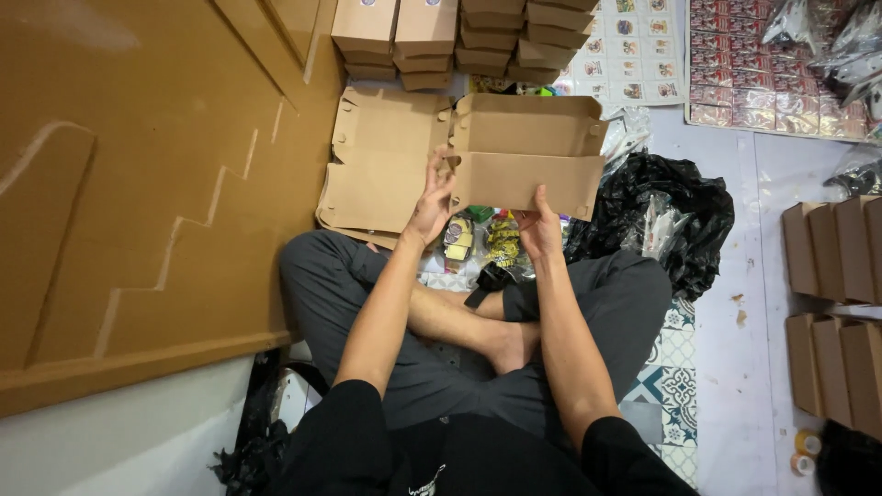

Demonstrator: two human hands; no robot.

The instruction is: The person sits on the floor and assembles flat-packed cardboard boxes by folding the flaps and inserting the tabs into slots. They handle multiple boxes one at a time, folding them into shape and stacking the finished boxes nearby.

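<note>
I sit cross-legged on the floor and hold a brown cardboard box [528, 152] in front of me, its lid flap standing open. My left hand [434, 202] grips the box's left end by a side flap. My right hand [540, 228] holds its lower front edge, thumb up against the front wall. Under the box, between my knees, lie small packaged items [480, 241] in yellow and green wrappers. A stack of flat unfolded cardboard blanks [377, 165] lies just left of the box.
A large brown wooden panel [138, 184] fills the left side. Stacks of folded boxes [441, 41] stand ahead, more boxes [836, 303] at the right. A black plastic bag [661, 211] lies right of my knee. Sheets of printed stickers [735, 64] lie beyond; tape rolls [806, 452] at lower right.
</note>
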